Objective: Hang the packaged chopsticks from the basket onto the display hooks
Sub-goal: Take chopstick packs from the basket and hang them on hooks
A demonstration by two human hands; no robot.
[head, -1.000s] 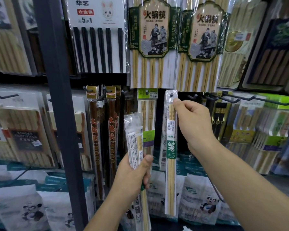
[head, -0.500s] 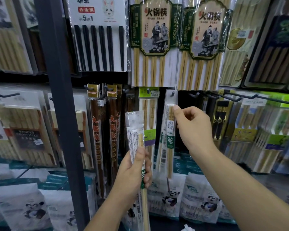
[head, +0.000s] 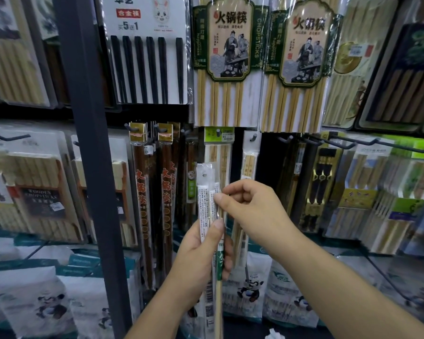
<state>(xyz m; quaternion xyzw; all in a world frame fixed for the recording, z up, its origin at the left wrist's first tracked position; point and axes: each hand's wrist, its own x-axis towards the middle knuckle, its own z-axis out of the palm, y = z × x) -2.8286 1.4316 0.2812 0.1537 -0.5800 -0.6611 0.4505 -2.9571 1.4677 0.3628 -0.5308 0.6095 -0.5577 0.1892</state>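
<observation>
- The display rack (head: 91, 167) fills my view, with stock crowded on every row. Most hooks look taken, and the basket is out of sight, so I can't tell what it holds.
- My left hand (head: 198, 255) is wrapped round the lower half of the bundle of packaged chopsticks (head: 206, 192), fingers and thumb curled about it. It holds the bundle upright, just in front of the middle row.
- My right hand (head: 255, 209) meets the bundle from the right. Its thumb and forefinger pinch the bundle's upper right edge — I judge I'm peeling one pack free.
- One slim hung pack (head: 248, 165) of what looks like the same kind already hangs just behind my right knuckles, so part of the job is done.
- The bundle seems to hold at least two packs; all of them are yet to go up.
- The hung pack's hook (head: 253, 137) shows its tip, so it looks to have room for more.
- The punched hole (head: 204, 175) in the bundle's front pack sits below and left of that hook — not yet threaded.
</observation>
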